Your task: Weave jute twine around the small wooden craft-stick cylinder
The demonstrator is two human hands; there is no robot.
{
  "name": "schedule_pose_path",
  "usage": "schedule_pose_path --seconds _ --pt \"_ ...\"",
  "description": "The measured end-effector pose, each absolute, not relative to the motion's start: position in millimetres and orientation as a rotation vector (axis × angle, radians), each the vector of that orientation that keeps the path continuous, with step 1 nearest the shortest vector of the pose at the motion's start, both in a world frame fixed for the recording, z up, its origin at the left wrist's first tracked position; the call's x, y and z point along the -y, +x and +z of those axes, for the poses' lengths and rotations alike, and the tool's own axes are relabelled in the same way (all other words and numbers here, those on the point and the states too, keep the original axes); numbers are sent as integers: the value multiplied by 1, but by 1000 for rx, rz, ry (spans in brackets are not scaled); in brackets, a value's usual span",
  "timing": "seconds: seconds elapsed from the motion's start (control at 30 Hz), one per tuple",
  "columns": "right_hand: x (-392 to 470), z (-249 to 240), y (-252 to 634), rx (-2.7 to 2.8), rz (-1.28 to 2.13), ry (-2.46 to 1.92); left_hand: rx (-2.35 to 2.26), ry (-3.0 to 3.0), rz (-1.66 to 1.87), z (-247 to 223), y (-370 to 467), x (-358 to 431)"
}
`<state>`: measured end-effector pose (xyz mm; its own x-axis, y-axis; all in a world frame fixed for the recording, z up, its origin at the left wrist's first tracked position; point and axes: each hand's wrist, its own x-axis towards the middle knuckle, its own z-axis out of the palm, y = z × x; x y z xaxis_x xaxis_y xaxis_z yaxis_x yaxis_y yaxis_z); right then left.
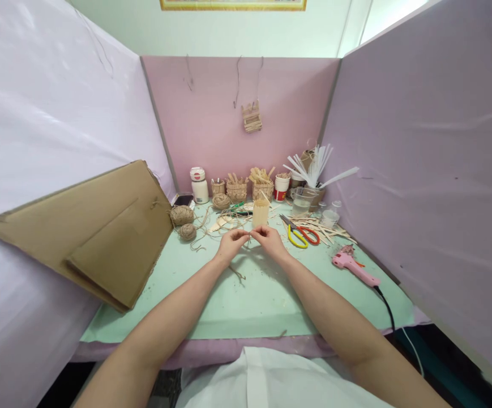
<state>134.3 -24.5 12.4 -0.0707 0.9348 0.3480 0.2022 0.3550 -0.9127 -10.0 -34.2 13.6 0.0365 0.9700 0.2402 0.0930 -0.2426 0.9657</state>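
We pinched twine (pixel 249 236) in left hand (pixel 231 245) and right hand (pixel 270 241), fingertips closed. Stick cup (pixel 260 213) stood just beyond.

Mint and Pink Are Set Off by Brights

The tabletop (pixel 271 311) is covered in plain mint green, backed by a pink panel (pixel 212 107). On the scissors (pixel 294 227), yellow and orange-red handles are seen; the glue gun (pixel 356 270) is coloured pink. Brown is shown by the twine balls (pixel 182 215), pale straw by the stick cup (pixel 260 214). The held strand (pixel 249 238), poorly seen, is perhaps brown.
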Motion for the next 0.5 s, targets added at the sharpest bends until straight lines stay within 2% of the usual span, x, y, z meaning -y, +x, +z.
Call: schedule_pose_path --seconds 0.2,0.37,0.5 --pt "27 13 133 1581 801 -1085 -1171 1546 1336 8 -13 29" --pt "27 12 139 1902 442 -1007 -1397 1926 1287 8 -15 31" --pt "28 14 142 2090 215 -1004 -1467 2012 1222 10 -14 35"
